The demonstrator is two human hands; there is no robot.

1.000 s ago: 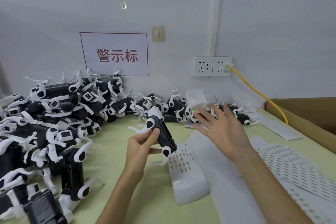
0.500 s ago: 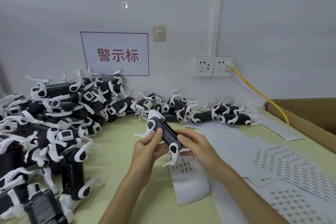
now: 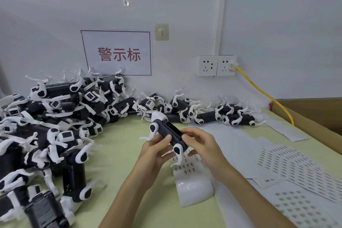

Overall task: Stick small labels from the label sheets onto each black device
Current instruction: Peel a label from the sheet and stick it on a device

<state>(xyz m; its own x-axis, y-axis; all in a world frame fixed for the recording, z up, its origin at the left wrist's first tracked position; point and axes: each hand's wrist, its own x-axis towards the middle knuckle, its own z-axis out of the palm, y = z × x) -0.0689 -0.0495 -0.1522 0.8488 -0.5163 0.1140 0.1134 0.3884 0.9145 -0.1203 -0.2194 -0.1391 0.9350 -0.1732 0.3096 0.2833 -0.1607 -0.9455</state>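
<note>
Over the middle of the tabletop (image 3: 118, 163), your left grip (image 3: 157, 151) and right grip (image 3: 200, 144) both clamp one black device (image 3: 169, 132), just above a label sheet (image 3: 192, 185). It looks light and rigid; take its black body, since the thin white legs (image 3: 178, 151) probably snap easily.

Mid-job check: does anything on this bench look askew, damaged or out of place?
Nothing looks damaged or spilled. Two untidy bits: the black devices lie in a tangled heap on the left, and the narrow label strip curls up at its near end.
</note>
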